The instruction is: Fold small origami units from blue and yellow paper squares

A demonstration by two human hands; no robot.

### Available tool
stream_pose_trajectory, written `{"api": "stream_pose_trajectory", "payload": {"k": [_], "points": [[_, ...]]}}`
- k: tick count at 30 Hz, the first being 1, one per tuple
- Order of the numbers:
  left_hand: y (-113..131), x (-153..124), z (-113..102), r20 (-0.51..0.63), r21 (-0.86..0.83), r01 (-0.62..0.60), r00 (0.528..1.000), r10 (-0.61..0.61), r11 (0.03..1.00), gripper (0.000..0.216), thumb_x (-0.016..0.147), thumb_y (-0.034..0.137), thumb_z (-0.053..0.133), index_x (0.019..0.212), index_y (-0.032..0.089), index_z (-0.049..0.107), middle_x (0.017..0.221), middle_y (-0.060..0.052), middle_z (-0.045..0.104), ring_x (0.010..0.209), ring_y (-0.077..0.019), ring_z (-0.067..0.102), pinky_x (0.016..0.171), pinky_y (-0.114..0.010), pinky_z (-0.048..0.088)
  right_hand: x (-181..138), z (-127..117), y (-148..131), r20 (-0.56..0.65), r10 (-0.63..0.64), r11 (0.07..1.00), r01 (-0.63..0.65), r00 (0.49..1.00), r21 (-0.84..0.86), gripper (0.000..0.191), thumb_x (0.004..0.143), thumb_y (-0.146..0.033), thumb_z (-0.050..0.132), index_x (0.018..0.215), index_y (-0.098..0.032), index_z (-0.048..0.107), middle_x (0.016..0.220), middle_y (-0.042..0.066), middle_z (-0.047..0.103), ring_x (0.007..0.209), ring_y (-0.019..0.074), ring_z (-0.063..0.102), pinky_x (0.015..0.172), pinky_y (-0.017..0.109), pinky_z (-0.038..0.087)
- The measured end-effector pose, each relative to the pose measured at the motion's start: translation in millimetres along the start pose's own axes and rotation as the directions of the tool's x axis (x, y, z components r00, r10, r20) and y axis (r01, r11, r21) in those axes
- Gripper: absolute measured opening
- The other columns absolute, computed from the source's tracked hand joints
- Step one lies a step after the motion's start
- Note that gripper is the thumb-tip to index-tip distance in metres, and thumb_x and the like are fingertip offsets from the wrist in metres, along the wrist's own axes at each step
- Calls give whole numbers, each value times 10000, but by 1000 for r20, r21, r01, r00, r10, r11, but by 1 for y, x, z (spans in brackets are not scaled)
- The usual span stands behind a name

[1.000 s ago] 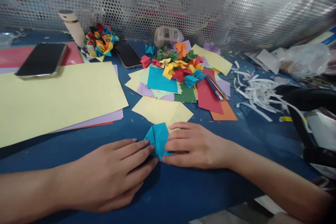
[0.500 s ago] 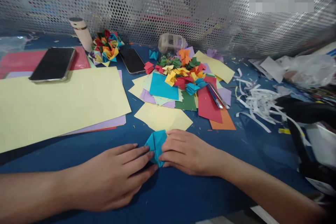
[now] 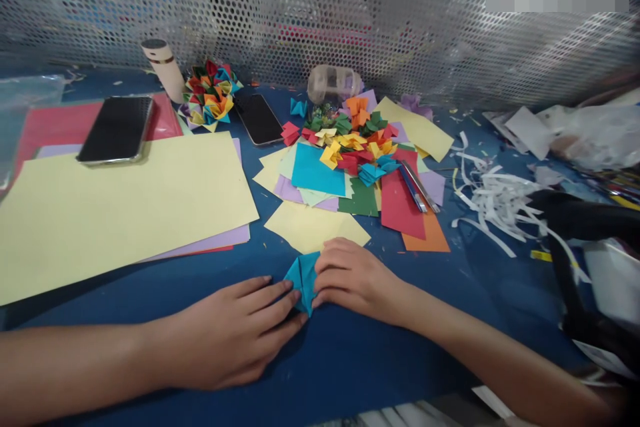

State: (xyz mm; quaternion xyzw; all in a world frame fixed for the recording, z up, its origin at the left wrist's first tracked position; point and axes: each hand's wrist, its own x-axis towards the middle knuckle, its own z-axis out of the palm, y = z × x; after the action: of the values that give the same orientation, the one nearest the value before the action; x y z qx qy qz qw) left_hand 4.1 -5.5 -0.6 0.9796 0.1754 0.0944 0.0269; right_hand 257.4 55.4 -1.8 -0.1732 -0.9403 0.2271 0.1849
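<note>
A small folded piece of blue paper [image 3: 303, 276] lies on the blue table [image 3: 350, 360] between my two hands. My left hand [image 3: 235, 333] rests flat on the table, its fingers stretched out with the tips touching the paper's left edge. My right hand [image 3: 353, 277] lies over the paper's right side, fingers curled and pressing down on it. Just behind the paper is a pale yellow square sheet [image 3: 315, 225].
A stack of large yellow and purple sheets [image 3: 120, 207] lies at left with a phone [image 3: 117, 138] on it. A second phone [image 3: 259, 119], a folded paper flower [image 3: 210, 95], a pile of coloured papers and folded pieces [image 3: 355, 153], and white paper strips [image 3: 495, 200] lie behind. A perforated metal screen [image 3: 320, 13] closes the back.
My right hand has slid further left over the blue paper, folding it narrower. My left hand stays flat at its left edge. The view has shifted slightly.
</note>
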Motion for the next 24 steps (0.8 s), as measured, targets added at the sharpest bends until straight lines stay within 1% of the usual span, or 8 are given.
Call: {"api": "stream_pose_trajectory", "payload": {"k": [3,6,11,13,19,24], "points": [[0,0,-1,-1,-7,0,1000,0,1000,422,961,349,438,1325,161,536,1262,-76,644,1166,-238,574,972,-363,452,2,3,-3,-9,65,998,-65,998,19,225,960,-284,537,804,-167,648,816,31,625,820,146,538,816,306,447],[0,1,-1,4,-10,-1,1000,1,1000,420,954,339,457,1321,154,540,1249,-86,643,1172,-243,568,969,-364,458,3,6,-8,-25,145,989,-144,989,45,207,934,-298,581,792,-161,640,813,42,615,808,155,529,762,293,446],[0,0,-1,29,-12,-14,999,14,1000,447,946,334,464,1348,143,510,1278,-100,624,1184,-257,562,975,-377,451,3,10,-11,-145,210,975,-197,967,101,200,864,-320,680,751,-161,635,770,38,603,780,158,536,725,293,439],[-1,-1,-1,27,-20,-15,1000,15,1000,442,952,328,454,1350,145,508,1278,-95,627,1178,-260,567,967,-382,451,2,11,-11,-161,239,969,-225,958,98,217,844,-342,702,749,-161,629,769,37,598,771,159,528,709,289,436],[-3,0,-1,9,-58,-9,1000,9,998,425,977,308,390,1358,158,503,1252,-84,648,1166,-257,581,934,-386,459,1,10,-12,-143,254,966,-245,957,78,220,856,-343,690,764,-154,625,811,46,590,809,163,522,734,292,427],[-2,1,0,42,-76,24,999,-21,997,470,985,310,374,1419,139,432,1284,-77,632,1200,-245,564,989,-383,425,0,10,-13,-121,290,956,-282,949,81,223,863,-347,677,772,-157,606,817,45,572,807,167,501,727,294,418]]}}
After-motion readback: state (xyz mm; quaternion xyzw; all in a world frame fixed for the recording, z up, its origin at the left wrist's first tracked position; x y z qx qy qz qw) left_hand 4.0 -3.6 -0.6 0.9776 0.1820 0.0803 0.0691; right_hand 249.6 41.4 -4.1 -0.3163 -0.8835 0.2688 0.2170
